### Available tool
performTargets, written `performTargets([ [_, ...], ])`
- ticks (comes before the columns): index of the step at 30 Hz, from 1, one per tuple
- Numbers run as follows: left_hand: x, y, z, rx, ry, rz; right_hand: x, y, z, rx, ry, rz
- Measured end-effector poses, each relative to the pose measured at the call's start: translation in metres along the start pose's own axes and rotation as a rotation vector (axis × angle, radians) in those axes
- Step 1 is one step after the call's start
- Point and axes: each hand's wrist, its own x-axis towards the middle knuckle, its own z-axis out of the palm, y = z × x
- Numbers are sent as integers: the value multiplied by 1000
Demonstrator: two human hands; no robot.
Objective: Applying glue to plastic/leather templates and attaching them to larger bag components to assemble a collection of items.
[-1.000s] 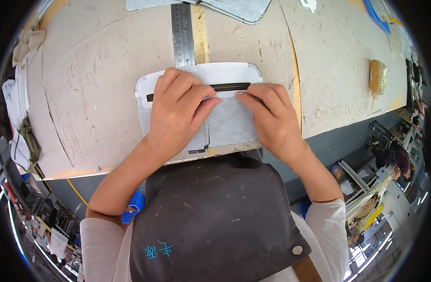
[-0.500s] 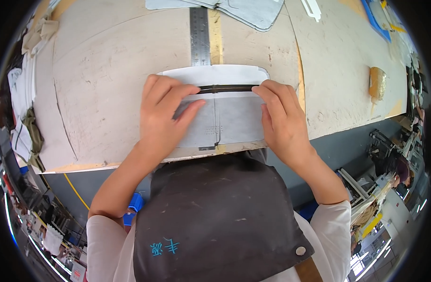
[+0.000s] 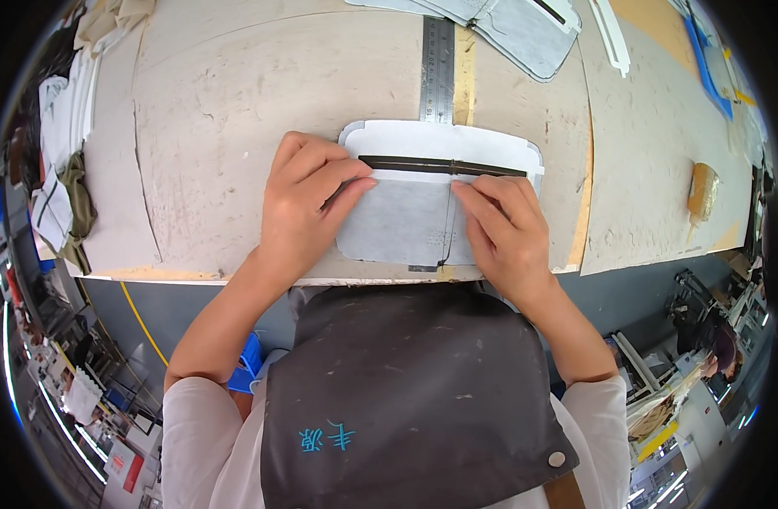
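Observation:
A grey-and-white fabric panel [image 3: 389, 216] with rounded corners lies flat near the table's front edge. Across its upper part runs a black zipper-like strip [image 3: 406, 163], with a thin line crossing it and running down the grey part. My left hand [image 3: 308, 199] is closed at the panel's left side, thumb and forefinger pinched at the strip's left end. My right hand [image 3: 512, 233] has its fingers bent onto the panel, fingertips pressed just below the strip by the crossing line. Its thumb is partly hidden.
A steel ruler [image 3: 437, 68] lies beyond the panel beside a yellowish strip [image 3: 463, 76]. More grey panels [image 3: 524, 42] are stacked at the far edge. An amber bottle [image 3: 702, 191] lies to the right, and folded cloth [image 3: 71, 110] sits at the left. A dark apron [image 3: 406, 373] covers my lap.
My right hand has moved from the strip's right end to near its middle, just below it. My left hand stays at the left end. The view has shifted, so the table appears further right.

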Motion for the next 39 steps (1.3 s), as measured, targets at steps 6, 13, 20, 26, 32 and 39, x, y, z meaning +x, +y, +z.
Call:
performTargets([
  [6,1,-2,0,-34,-17,-4,-1,1,0,-21,-6,-5],
  [13,5,-3,-5,-2,-50,43,0,0,3,-39,0,-16],
  [20,2,20,11,68,-163,312,-4,-8,2,-226,-53,-30],
  [26,-8,24,10,144,-241,314,-17,-1,-14,-208,-98,-21],
  [32,-28,12,-12,331,-180,258,-29,15,-41,-219,-141,-11],
  [39,-21,10,-15,275,-188,239,-23,25,-50,77,-131,137],
])
